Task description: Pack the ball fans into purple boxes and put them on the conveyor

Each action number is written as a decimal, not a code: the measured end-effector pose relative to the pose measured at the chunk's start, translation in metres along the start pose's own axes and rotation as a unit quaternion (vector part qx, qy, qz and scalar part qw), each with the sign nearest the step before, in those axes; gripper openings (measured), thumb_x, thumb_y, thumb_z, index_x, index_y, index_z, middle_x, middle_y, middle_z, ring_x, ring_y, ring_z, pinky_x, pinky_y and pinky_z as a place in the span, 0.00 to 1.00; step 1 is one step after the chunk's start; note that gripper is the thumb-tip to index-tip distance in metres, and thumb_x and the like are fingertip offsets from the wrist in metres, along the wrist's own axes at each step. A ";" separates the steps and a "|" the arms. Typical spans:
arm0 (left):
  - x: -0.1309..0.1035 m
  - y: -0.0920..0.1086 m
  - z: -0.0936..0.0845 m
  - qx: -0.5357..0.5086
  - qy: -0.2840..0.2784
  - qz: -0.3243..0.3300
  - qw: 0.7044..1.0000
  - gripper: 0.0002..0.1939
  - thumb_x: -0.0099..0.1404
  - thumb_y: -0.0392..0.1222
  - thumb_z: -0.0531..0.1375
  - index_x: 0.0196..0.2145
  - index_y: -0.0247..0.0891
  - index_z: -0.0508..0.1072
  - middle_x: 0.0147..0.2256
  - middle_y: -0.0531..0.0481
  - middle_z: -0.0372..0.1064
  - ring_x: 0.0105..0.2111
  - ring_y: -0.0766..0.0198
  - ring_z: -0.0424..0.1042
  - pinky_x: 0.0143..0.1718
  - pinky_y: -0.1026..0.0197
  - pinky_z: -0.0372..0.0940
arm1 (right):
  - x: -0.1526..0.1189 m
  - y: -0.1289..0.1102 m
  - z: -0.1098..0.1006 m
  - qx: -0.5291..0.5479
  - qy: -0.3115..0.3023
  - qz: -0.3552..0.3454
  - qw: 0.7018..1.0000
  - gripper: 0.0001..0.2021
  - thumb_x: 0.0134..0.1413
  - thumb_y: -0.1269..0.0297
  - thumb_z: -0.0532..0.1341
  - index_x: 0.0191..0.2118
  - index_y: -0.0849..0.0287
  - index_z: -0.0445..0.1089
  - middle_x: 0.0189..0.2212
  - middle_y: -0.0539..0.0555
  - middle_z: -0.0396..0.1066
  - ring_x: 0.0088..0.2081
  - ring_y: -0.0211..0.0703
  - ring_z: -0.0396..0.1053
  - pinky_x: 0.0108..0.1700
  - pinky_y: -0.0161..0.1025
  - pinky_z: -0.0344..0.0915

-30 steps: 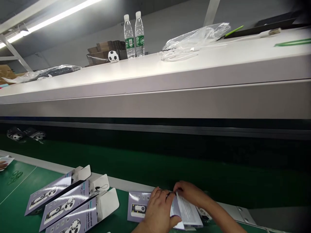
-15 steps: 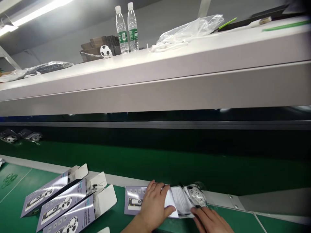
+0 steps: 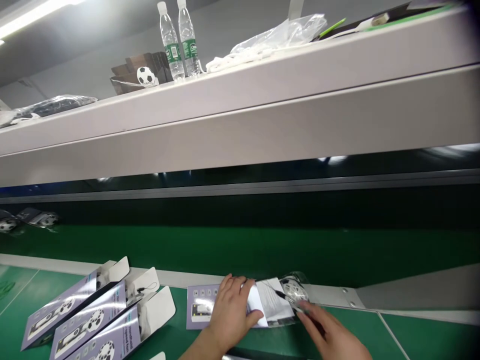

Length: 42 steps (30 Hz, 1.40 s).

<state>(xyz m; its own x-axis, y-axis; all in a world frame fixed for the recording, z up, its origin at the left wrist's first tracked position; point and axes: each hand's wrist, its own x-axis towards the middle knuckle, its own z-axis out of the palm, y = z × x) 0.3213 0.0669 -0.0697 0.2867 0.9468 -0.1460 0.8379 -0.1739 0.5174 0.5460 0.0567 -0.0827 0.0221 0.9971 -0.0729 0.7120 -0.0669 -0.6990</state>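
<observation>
A purple printed fan box (image 3: 202,300) lies with its open end to the right, on the green work surface. My left hand (image 3: 232,305) is closed over the box near that end, thumb by the white flap. A white folded paper (image 3: 275,300) and a football-patterned handheld fan (image 3: 294,288) in a clear bag stick out of the opening. My right hand (image 3: 322,327) pinches a thin dark cord (image 3: 282,295) beside the fan head. How far the fan reaches into the box is hidden.
Several similar open boxes (image 3: 90,320) lie at the left. Behind runs a green belt (image 3: 225,250), with bagged fans (image 3: 37,218) at its far left. A white shelf (image 3: 225,125) overhead bears two water bottles (image 3: 190,47), a football-patterned item (image 3: 146,76) and plastic bags (image 3: 281,37).
My right hand has shifted from the bag's lower edge to the cord by the fan head, and pinches it. My left hand stays on the box. The whole view has shifted slightly.
</observation>
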 end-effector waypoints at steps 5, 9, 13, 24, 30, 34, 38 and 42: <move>-0.001 0.001 -0.009 0.006 -0.029 0.007 1.000 0.36 0.58 0.57 0.61 0.60 0.42 0.57 0.57 0.47 0.59 0.59 0.52 0.54 0.65 0.46 0.42 | 0.024 -0.003 -0.011 0.003 0.024 0.029 0.999 0.26 0.48 0.42 0.49 0.46 0.52 0.71 0.40 0.55 0.74 0.28 0.47 0.73 0.25 0.41 0.70; -0.004 -0.001 -0.014 0.037 -0.060 0.045 0.997 0.54 0.49 0.67 0.62 0.64 0.37 0.45 0.63 0.40 0.47 0.63 0.43 0.42 0.63 0.35 0.31 | 0.031 0.020 -0.026 0.004 0.048 0.083 0.995 0.32 0.46 0.39 0.47 0.45 0.58 0.72 0.48 0.62 0.71 0.42 0.60 0.72 0.37 0.51 0.71; -0.005 0.000 -0.008 0.073 -0.031 0.018 0.997 0.48 0.48 0.53 0.67 0.62 0.36 0.52 0.57 0.38 0.58 0.57 0.44 0.56 0.62 0.38 0.39 | 0.030 0.025 -0.016 0.036 -0.019 0.133 0.990 0.34 0.48 0.38 0.43 0.39 0.58 0.75 0.40 0.60 0.75 0.37 0.56 0.75 0.36 0.48 0.72; -0.012 0.000 -0.005 0.046 0.027 -0.037 0.998 0.41 0.46 0.45 0.64 0.57 0.35 0.60 0.50 0.42 0.63 0.49 0.48 0.60 0.57 0.47 0.51 | 0.050 0.011 -0.004 0.087 -0.062 0.132 0.985 0.32 0.40 0.39 0.50 0.43 0.58 0.75 0.46 0.59 0.72 0.50 0.62 0.67 0.52 0.54 0.62; -0.022 -0.001 0.003 0.005 0.019 -0.031 0.999 0.41 0.45 0.42 0.65 0.57 0.36 0.59 0.50 0.42 0.63 0.49 0.48 0.60 0.57 0.46 0.50 | 0.012 -0.033 0.021 0.191 -0.155 0.072 0.967 0.29 0.42 0.39 0.54 0.42 0.52 0.76 0.45 0.52 0.73 0.49 0.53 0.69 0.53 0.45 0.64; -0.021 0.002 0.003 0.000 -0.003 -0.003 1.000 0.42 0.44 0.44 0.66 0.57 0.37 0.60 0.50 0.43 0.63 0.49 0.48 0.60 0.58 0.46 0.50 | 0.003 -0.046 0.033 0.214 -0.133 0.087 0.964 0.30 0.39 0.37 0.54 0.40 0.53 0.76 0.45 0.53 0.73 0.49 0.53 0.69 0.55 0.45 0.62; -0.020 0.010 -0.023 -0.036 0.056 -0.061 0.996 0.42 0.47 0.45 0.65 0.58 0.35 0.57 0.53 0.41 0.60 0.53 0.46 0.58 0.58 0.44 0.51 | 0.008 -0.022 0.002 0.188 -0.011 0.178 0.966 0.36 0.39 0.32 0.52 0.45 0.54 0.72 0.51 0.56 0.69 0.54 0.58 0.64 0.58 0.54 0.56; -0.026 0.031 -0.050 -0.138 0.197 -0.155 0.958 0.45 0.50 0.45 0.63 0.61 0.32 0.48 0.58 0.37 0.53 0.59 0.48 0.53 0.59 0.50 0.53 | 0.000 -0.041 -0.028 0.221 0.016 0.186 0.957 0.36 0.42 0.32 0.53 0.54 0.46 0.64 0.54 0.50 0.66 0.55 0.52 0.63 0.58 0.50 0.57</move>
<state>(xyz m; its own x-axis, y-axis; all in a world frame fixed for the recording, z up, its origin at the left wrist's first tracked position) 0.3169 0.0503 -0.0075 -0.1997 0.9795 -0.0272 0.6845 0.1593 0.7114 0.5364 0.0608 -0.0339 0.2433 0.9010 -0.3591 0.2850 -0.4203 -0.8615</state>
